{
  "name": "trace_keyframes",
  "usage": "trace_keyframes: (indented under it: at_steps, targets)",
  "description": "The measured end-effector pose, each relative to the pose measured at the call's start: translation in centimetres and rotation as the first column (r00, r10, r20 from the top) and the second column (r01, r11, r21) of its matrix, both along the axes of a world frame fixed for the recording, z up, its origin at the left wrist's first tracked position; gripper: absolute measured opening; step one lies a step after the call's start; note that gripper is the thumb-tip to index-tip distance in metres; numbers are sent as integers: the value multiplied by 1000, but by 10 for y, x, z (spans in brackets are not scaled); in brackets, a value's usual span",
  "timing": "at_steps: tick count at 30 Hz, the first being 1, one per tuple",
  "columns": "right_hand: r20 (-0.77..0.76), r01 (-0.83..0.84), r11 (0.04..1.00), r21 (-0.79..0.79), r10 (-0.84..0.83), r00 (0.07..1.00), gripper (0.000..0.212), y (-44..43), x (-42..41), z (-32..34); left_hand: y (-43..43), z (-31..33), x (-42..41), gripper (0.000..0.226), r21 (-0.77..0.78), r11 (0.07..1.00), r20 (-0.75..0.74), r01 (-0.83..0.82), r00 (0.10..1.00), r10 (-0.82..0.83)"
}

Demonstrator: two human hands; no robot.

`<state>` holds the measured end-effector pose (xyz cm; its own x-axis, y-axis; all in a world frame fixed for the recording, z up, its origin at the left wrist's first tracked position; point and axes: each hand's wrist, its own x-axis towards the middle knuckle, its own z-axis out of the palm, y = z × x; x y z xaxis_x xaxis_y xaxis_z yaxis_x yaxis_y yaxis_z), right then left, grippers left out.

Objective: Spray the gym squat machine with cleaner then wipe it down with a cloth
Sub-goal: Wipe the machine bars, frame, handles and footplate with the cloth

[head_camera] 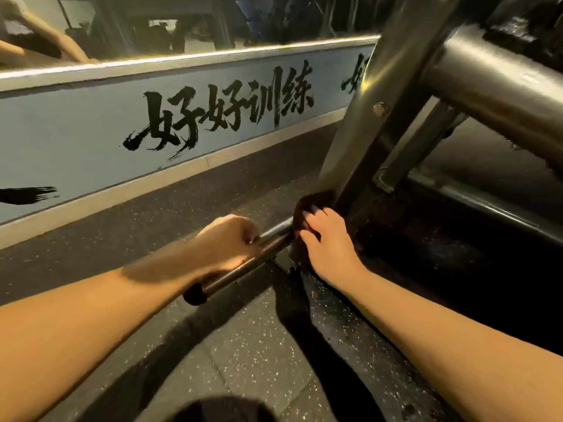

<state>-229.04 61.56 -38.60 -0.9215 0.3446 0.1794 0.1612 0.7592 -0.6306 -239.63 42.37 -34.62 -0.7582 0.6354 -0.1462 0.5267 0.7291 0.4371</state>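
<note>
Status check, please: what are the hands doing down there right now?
Left hand grips low bar. Right hand holds cloth against base of post. Nothing seen in the way.

your floor (249, 345): dark rubber tiles flecked with pale specks, with straight seams between tiles. on it stands the squat machine frame (350, 141), its slanted steel post meeting the floor near the centre of your view. a low bar (275, 236) runs from the post's foot towards you, close over the tiles, ending in a black end cap (195, 293). a dark foot plate (285, 261) lies flat beneath the bar. to your right a second rail (487, 208) runs along the floor. at the far edge, the tiles meet a pale skirting board (122, 194).
</note>
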Motion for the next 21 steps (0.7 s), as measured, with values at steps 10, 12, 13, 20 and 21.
trace_keyframes:
  at_steps: [10, 12, 13, 20, 21]
  targets:
    - [81, -293, 951, 94, 286, 955, 47, -43, -6, -3, -47, 2, -7, 19, -48, 996, 6, 81, 997, -81]
    - [104, -373, 921, 113, 362, 926, 46, -27, -7, 0, -53, 3, -3, 20, -31, 997, -4, 67, 998, -67]
    - [97, -369, 921, 128, 359, 928, 46, -15, -10, 0, -54, 3, -1, 21, -19, 998, -5, 61, 998, -61]
    - [-16, -219, 969, 111, 222, 975, 43, -21, -26, -14, -76, -2, 24, 17, 134, 981, 117, -142, 985, 127]
    - [-42, -270, 954, 126, 277, 960, 43, -38, -21, -18, -80, -6, 27, 15, 133, 976, 94, -173, 982, 161]
